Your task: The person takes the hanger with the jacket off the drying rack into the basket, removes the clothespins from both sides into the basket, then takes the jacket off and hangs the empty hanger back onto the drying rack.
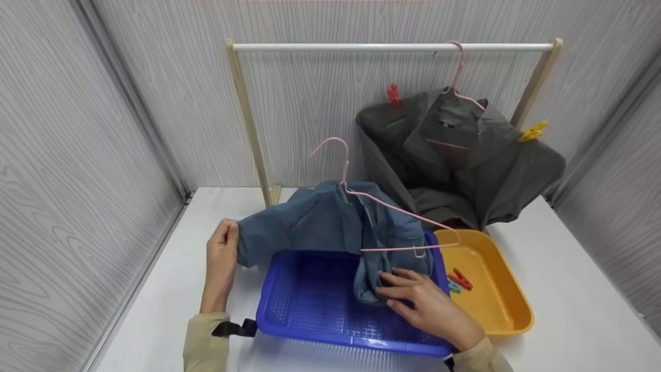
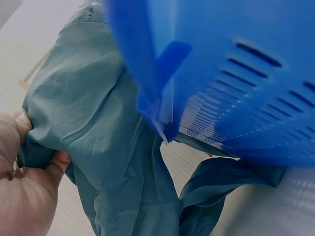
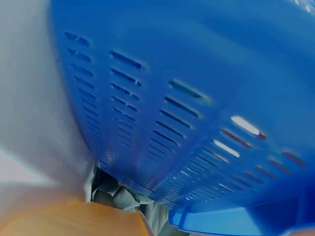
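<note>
Tan sleeves [image 1: 206,341] come in from the near side, and a black strap [image 1: 235,328] sticks out at the left wrist. Next are the hands. The right hand [image 1: 426,299] lies with its fingers loosely spread and slightly bent, touching a bunched part of the blue shirt [image 1: 323,222] over the right side of the blue basket [image 1: 351,341]; whether any cloth is caught beneath the fingertips I cannot tell. The left hand [image 1: 221,256] pinches the end of one sleeve between thumb and bent fingers, drawing it out toward the left edge of the desk [image 1: 563,289].

The basket, with slotted walls, sits midway between the desk's side edges, and the shirt spreads across its back part. Half of a pink hanger [image 1: 345,168] is inside the shirt; its other arm is bare and reaches past the basket's right rim, hook upward.

Just beside the basket, toward the desk's right edge, is a yellow tray [image 1: 496,299] holding a red clothespin [image 1: 463,279] and a teal one [image 1: 454,287].

Farther off, near the desk's back edge, a wooden-legged rack [image 1: 248,119] carries a white rail [image 1: 341,47]. From it hangs a grey shirt [image 1: 496,165] on another pink hanger, a red clip [image 1: 393,95] on one shoulder and a yellow clip [image 1: 533,132] on the other.
</note>
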Tool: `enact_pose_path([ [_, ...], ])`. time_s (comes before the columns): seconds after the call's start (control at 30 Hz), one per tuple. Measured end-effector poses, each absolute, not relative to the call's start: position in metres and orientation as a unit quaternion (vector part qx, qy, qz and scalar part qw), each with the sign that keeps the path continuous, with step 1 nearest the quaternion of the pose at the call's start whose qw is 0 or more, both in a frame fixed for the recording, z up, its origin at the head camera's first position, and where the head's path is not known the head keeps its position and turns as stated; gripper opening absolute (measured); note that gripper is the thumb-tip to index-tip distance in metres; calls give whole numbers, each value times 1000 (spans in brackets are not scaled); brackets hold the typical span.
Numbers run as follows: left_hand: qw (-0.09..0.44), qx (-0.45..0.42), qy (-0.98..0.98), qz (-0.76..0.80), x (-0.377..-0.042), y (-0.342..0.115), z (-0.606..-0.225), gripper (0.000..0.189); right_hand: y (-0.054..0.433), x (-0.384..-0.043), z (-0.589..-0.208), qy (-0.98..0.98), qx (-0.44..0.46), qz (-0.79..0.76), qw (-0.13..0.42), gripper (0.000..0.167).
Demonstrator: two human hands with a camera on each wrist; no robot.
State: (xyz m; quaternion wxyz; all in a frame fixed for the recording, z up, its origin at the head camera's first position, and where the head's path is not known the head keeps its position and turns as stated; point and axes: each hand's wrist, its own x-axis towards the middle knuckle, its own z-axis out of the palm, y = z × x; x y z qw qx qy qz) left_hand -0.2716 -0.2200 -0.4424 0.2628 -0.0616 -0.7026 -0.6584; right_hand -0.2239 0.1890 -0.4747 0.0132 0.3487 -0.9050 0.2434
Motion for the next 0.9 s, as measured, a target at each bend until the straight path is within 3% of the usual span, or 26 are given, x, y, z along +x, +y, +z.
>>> enact_pose_path([
  [0.63,248,-66,-712,-654,-270,-217,-442,26,198,-242,-475,-899,339,270,62,25],
  [0.73,242,-69,-712,-655,-269,-216,-442,25,201,-236,-466,-882,321,322,124,25],
  [0.9,240,-97,-713,-652,-268,-212,-435,23,212,-232,-441,-822,269,380,328,29],
])
